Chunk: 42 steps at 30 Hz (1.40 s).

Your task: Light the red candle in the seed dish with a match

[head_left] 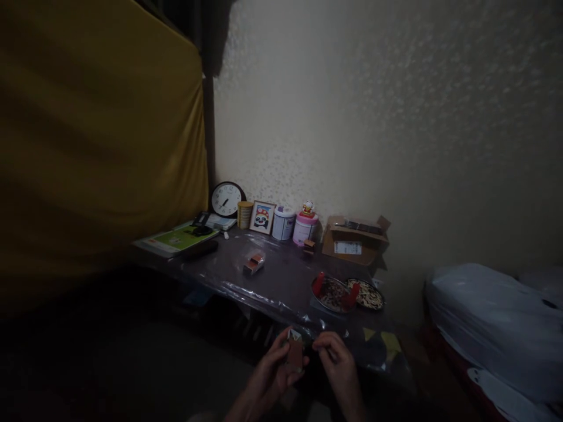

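Observation:
A small brown box [295, 355] with a pale, flap-like upper end is held upright in my left hand [277, 366], near the table's front edge. The thumb presses one side of it and the fingertips wrap round the other. Just to its right, my right hand [336, 363] is closed in a pinch, apart from the box. Whatever lies between those fingertips is too small and dark to make out. Several small reddish-brown boxes [254, 263] lie partly wrapped in clear plastic on the table [281, 281] beyond my hands.
Two round dishes [333, 294] of small pieces, with red scoops, stand at the right. Along the wall are a clock [226, 199], a picture frame [263, 217], two tins [284, 223] and a cardboard box [354, 240]. A green book [178, 239] lies left. A yellow curtain [101, 129] hangs there.

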Each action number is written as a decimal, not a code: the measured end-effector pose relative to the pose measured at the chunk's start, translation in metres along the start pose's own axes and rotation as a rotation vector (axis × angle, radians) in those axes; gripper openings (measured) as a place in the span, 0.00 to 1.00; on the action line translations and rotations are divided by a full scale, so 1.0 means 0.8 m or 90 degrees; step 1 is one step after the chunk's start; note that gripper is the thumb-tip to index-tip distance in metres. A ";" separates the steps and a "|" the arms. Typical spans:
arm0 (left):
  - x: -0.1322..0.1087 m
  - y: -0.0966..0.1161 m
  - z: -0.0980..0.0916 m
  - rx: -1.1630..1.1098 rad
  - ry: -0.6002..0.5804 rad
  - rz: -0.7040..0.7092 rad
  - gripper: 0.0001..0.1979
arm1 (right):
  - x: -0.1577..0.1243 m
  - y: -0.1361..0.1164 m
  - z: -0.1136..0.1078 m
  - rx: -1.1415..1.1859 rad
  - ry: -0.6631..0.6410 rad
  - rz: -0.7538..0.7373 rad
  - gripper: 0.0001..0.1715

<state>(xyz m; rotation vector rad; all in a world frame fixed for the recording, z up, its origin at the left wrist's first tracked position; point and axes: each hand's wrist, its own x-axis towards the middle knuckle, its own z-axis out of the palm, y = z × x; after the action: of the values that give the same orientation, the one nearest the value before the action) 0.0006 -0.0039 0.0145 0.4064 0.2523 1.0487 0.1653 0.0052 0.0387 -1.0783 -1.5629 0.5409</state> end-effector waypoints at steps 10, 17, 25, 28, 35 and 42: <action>-0.001 0.006 0.014 -0.065 0.003 0.049 0.15 | -0.007 -0.021 0.020 0.157 -0.040 0.126 0.10; -0.001 0.005 0.017 -0.090 -0.003 0.068 0.13 | -0.015 -0.022 0.031 0.191 -0.097 0.118 0.08; -0.001 0.004 0.014 -0.022 0.019 0.066 0.13 | -0.014 -0.024 0.033 0.200 -0.076 0.119 0.11; 0.001 0.002 0.009 -0.003 0.051 0.038 0.15 | -0.014 -0.022 0.032 0.180 -0.069 0.113 0.12; 0.000 0.001 0.009 0.038 0.077 0.023 0.14 | -0.014 -0.020 0.030 0.159 -0.064 0.095 0.12; 0.004 -0.003 0.005 0.046 0.075 0.028 0.10 | -0.016 -0.020 0.030 0.159 -0.063 0.092 0.09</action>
<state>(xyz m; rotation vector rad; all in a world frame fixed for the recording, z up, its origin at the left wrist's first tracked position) 0.0059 -0.0028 0.0171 0.4177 0.3891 1.1104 0.1369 -0.0086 0.0383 -0.9895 -1.4633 0.8752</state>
